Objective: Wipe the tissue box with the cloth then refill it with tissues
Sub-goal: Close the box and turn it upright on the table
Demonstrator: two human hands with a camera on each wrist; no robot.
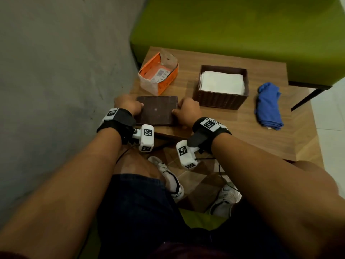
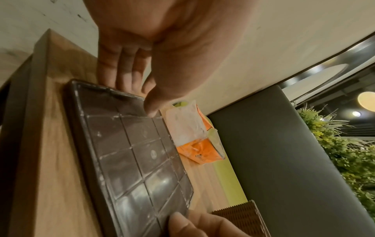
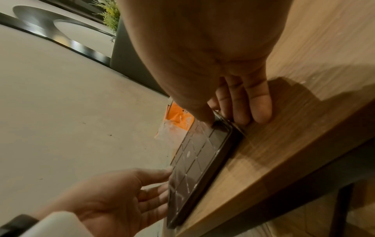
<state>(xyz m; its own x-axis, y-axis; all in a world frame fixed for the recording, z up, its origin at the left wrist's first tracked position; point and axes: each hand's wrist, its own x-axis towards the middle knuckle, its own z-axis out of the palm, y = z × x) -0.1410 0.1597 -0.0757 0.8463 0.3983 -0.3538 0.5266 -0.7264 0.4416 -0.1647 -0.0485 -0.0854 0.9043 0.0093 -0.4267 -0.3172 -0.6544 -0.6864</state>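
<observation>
2 hands on the flat dark brown plastic lid (image 1: pixel 156 110) near the wooden table (image 1: pixel 242 128) edge: left hand (image 1: pixel 128 105) and right hand (image 1: pixel 188 109) pinch opposite sides, probably to cap the tissue-filled brown wicker tissue box (image 1: pixel 222 99) beyond; blue cloth (image 1: pixel 268 106) parked aside

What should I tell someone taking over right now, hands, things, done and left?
Left hand and right hand grip opposite edges of the dark lid, lying flat at the table's near edge.
The brown tissue box stands open, white tissues inside.
Orange tissue pack sits behind the lid; blue cloth lies right of the box, untouched.
Left: put the lid on the box.
</observation>
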